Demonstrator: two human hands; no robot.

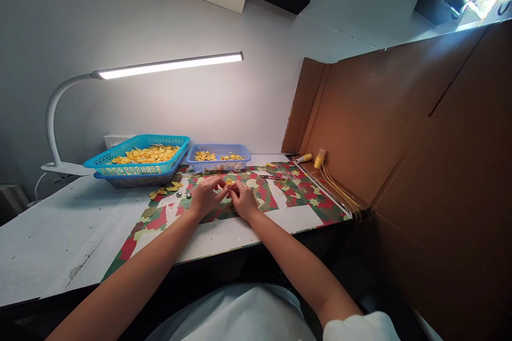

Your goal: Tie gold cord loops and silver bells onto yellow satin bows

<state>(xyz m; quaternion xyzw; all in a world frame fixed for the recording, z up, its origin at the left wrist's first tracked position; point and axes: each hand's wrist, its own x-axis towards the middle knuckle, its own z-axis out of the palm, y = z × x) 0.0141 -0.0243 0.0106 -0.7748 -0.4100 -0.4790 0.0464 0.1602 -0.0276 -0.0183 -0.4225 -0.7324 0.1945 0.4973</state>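
A small yellow petal-like piece (229,183) sits between my fingertips, above the patterned sheet on the table. My left hand (208,195) pinches it from the left, and my right hand (243,200) pinches it from the right. The fingers of both hands are closed and nearly meet. Its lower part is hidden behind my fingers. Left of my hands, a few yellow petal-like pieces (166,189) lie on the sheet near two small shiny round things (184,195). Red-handled tool (272,177) lies beyond my right hand.
A turquoise basket (93,162) heaped with yellow pieces rests on a blue one. Beside it stands a smaller blue-violet basket (218,166) with two yellow clusters. A lamp (172,66) hangs over the table. Cardboard (400,117) walls the right side, near golden wires (340,189) and yellow spools (319,159).
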